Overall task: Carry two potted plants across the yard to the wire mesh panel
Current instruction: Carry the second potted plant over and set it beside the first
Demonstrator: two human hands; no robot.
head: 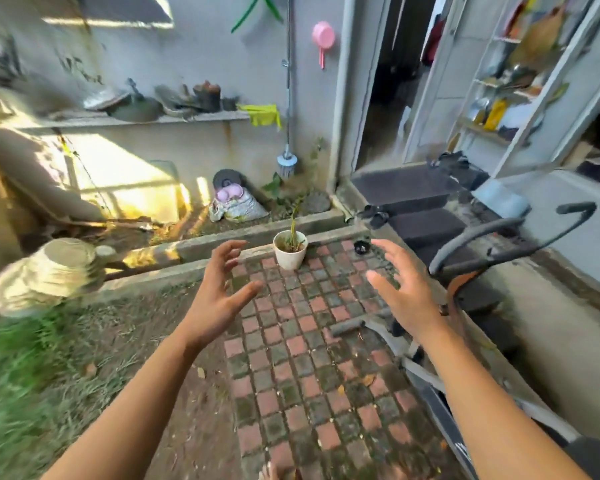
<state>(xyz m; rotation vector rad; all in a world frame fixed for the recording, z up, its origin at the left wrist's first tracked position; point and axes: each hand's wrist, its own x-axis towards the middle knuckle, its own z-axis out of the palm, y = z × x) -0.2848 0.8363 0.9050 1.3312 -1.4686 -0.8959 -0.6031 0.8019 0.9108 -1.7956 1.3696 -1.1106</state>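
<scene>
Both arms reach forward over the brick paving (302, 344), and a white pot (290, 250) stands upright on the bricks beyond the fingertips, seen between the two hands and well apart from both. Its long axis runs straight up — a thin green stem (293, 220) rises from the soil and leans slightly to the right at its tip. The left hand (219, 299) is spread, its fingers (227, 252) loosely curled toward the pot and gripping nothing. The right hand (404, 289) is likewise spread and empty, palm turned inward, its fingers (387, 249) stretched toward the pot's right side. Just past the right fingertips a small black object (362, 247) lies on the bricks — too blurred to identify. Behind the pot runs a low concrete curb (222, 242).
</scene>
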